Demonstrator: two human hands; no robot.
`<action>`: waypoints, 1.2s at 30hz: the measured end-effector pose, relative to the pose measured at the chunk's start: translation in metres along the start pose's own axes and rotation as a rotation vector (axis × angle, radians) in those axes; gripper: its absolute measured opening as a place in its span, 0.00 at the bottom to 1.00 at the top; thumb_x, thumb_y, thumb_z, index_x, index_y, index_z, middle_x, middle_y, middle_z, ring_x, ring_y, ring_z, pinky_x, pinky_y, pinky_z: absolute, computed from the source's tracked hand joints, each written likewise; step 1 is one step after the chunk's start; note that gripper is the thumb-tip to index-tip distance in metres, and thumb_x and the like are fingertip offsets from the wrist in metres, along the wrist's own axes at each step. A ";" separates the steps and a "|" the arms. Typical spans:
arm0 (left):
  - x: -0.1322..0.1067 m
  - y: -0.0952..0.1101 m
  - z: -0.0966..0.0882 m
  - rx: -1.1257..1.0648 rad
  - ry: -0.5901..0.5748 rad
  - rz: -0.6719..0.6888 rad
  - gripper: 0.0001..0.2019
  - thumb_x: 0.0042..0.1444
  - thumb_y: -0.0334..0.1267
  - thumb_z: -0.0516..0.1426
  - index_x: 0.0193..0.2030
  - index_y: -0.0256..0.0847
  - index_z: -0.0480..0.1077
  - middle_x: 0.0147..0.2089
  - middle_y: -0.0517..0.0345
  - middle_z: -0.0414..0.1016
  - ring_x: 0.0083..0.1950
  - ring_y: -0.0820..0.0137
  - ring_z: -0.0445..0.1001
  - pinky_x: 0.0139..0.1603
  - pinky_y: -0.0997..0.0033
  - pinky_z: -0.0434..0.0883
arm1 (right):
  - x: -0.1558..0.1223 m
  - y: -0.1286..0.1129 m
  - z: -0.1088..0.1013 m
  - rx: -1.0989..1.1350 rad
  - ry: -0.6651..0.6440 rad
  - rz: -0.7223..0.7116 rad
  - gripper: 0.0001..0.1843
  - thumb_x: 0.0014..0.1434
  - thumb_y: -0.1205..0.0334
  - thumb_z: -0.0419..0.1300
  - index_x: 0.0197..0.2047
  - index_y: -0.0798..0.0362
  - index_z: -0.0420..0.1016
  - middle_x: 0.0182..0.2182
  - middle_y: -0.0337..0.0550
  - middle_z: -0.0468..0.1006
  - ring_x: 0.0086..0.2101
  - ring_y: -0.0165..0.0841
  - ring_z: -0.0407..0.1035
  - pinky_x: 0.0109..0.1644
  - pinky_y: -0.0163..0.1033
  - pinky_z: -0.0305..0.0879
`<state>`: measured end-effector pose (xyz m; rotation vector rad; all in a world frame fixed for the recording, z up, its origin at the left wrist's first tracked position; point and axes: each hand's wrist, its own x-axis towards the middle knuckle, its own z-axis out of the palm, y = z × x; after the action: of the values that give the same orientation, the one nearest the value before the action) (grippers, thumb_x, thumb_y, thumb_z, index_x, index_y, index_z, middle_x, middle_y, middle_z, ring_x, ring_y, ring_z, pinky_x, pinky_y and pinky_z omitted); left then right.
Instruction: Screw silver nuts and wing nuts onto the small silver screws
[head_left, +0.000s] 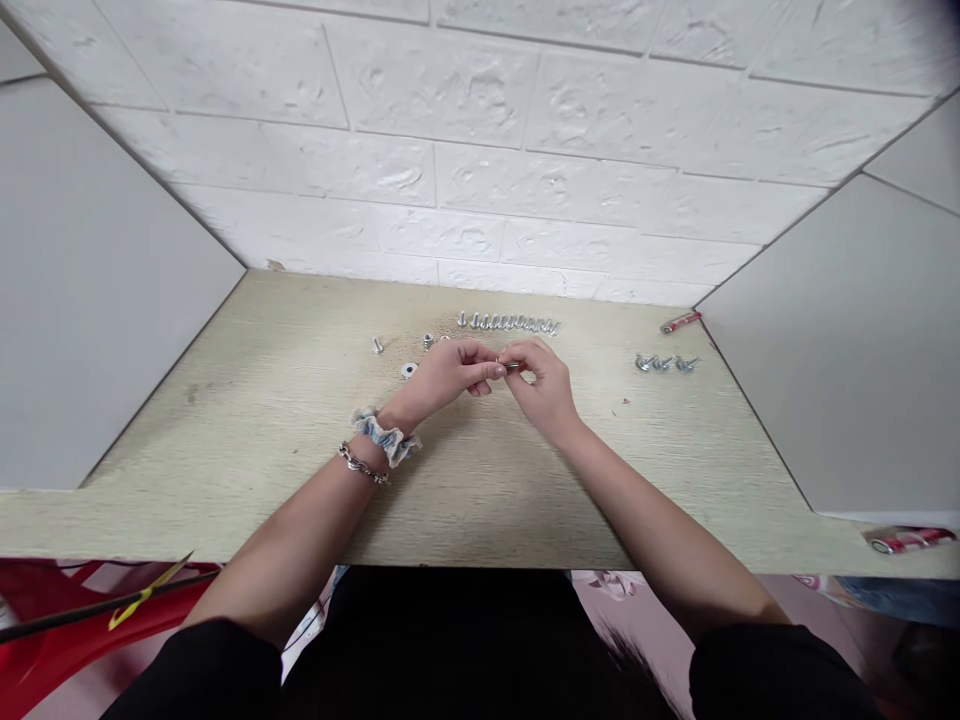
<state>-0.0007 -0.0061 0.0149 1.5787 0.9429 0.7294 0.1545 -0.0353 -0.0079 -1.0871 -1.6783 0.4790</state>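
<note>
My left hand [463, 370] and my right hand [541, 380] meet above the middle of the wooden table. Between the fingertips of the right hand shows a small metal bolt [512, 366], lying roughly sideways. The left thumb and fingers pinch together at its left end; whatever they grip there is hidden. Just left of the left hand lie a washer [409, 370] and a small stack of nuts [427, 341], with other small parts partly covered by the hand. Farther left is a single bolt [377, 345]. Behind the hands, several bolts [510, 322] form a row.
To the right sit 3 bolts with washers on them [662, 364]. A red battery-like cylinder [681, 322] rests by the right panel [847, 350], another red cylinder [911, 540] at the front right edge. A white brick-patterned wall [480, 180] and a left panel [112, 280] enclose the table.
</note>
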 end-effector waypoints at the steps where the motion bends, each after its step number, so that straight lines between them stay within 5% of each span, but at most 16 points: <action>1: 0.000 0.000 0.001 -0.007 -0.006 0.002 0.09 0.49 0.39 0.60 0.34 0.34 0.73 0.24 0.60 0.72 0.24 0.78 0.70 0.26 0.78 0.68 | 0.000 0.000 0.000 0.018 0.007 -0.010 0.05 0.53 0.68 0.55 0.29 0.49 0.71 0.32 0.41 0.71 0.36 0.32 0.66 0.37 0.39 0.64; 13: 0.000 -0.003 0.003 -0.054 0.004 0.026 0.12 0.47 0.41 0.61 0.36 0.35 0.73 0.27 0.57 0.74 0.27 0.77 0.71 0.30 0.76 0.70 | -0.001 0.005 0.001 0.102 0.056 0.066 0.11 0.54 0.68 0.52 0.27 0.49 0.73 0.34 0.42 0.70 0.39 0.32 0.66 0.43 0.40 0.64; 18: 0.001 -0.005 0.003 0.015 0.063 0.073 0.12 0.47 0.41 0.61 0.36 0.35 0.73 0.26 0.58 0.73 0.27 0.76 0.70 0.31 0.74 0.69 | 0.000 0.003 0.000 0.156 0.095 0.143 0.12 0.54 0.68 0.49 0.36 0.49 0.72 0.38 0.42 0.71 0.36 0.30 0.66 0.41 0.39 0.64; 21: 0.001 -0.004 0.003 0.156 0.105 0.115 0.12 0.47 0.41 0.61 0.35 0.36 0.73 0.27 0.58 0.74 0.28 0.75 0.70 0.32 0.73 0.68 | 0.000 0.002 0.001 0.166 0.055 0.278 0.09 0.55 0.63 0.51 0.40 0.50 0.68 0.39 0.41 0.71 0.32 0.28 0.64 0.36 0.36 0.63; 27: -0.002 0.000 0.003 0.367 0.144 0.207 0.08 0.50 0.40 0.59 0.33 0.38 0.73 0.30 0.59 0.76 0.31 0.74 0.69 0.33 0.74 0.64 | 0.001 0.002 0.002 0.087 -0.123 0.363 0.15 0.57 0.49 0.52 0.31 0.53 0.68 0.27 0.38 0.70 0.28 0.28 0.64 0.33 0.35 0.60; 36: 0.000 -0.005 0.003 0.162 0.153 0.135 0.11 0.47 0.42 0.60 0.34 0.36 0.73 0.28 0.58 0.73 0.29 0.74 0.69 0.32 0.74 0.66 | 0.004 0.005 0.004 0.353 -0.159 0.445 0.22 0.52 0.40 0.54 0.29 0.53 0.66 0.21 0.35 0.68 0.23 0.25 0.63 0.28 0.34 0.63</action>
<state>0.0009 -0.0072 0.0096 1.7603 1.0353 0.8977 0.1526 -0.0291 -0.0109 -1.1763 -1.4066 1.1284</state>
